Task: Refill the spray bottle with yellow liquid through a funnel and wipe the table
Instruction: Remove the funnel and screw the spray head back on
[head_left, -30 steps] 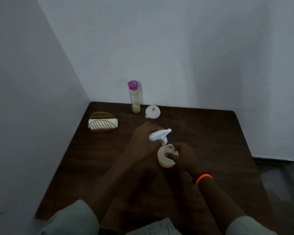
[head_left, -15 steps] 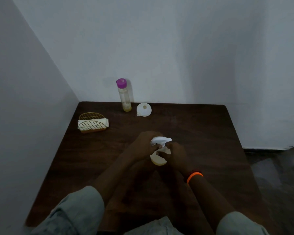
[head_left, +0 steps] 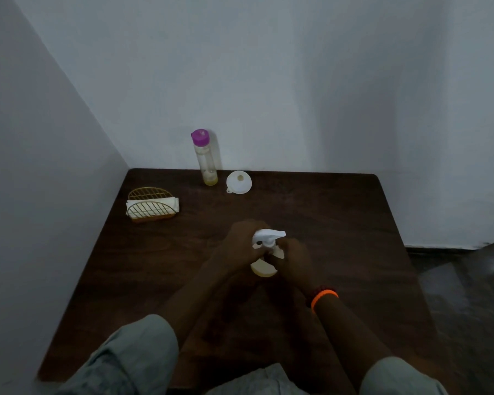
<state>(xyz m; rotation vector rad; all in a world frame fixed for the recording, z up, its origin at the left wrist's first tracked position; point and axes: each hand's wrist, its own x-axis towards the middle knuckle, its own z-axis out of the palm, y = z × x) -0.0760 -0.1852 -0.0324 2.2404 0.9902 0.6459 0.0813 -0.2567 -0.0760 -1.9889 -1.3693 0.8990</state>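
1. Spray bottle [head_left: 264, 269] stands mid-bench [head_left: 340, 223], between both hands. Only its pale lower body and white trigger head [head_left: 268, 237] show; the rest is behind the fingers.
2. Left hand [head_left: 241, 246] has its grip clamped on the trigger head from the left side, fingers curled around it.
3. Right hand [head_left: 293, 259] has its grip clamped on the bottle's neck and shoulder from the right, just under the head. Orange band [head_left: 324, 297] on that wrist.
4. Can't tell whether the head is seated on the neck or lifted off; the joint is hidden by fingers.
5. Tall clear bottle [head_left: 207, 161] with a purple cap [head_left: 200, 137] stands upright at the far bench edge by the wall, with a little yellow liquid at its bottom.
6. White funnel [head_left: 239, 182] lies on the bench just right of the tall bottle, wide mouth facing up towards the camera. Well apart from the hands.
7. Gold wire holder [head_left: 151, 208] with white napkins [head_left: 171, 202] sits far left on the bench, near the side wall.
8. Lighting is dim, so fine finger detail isn't readable.
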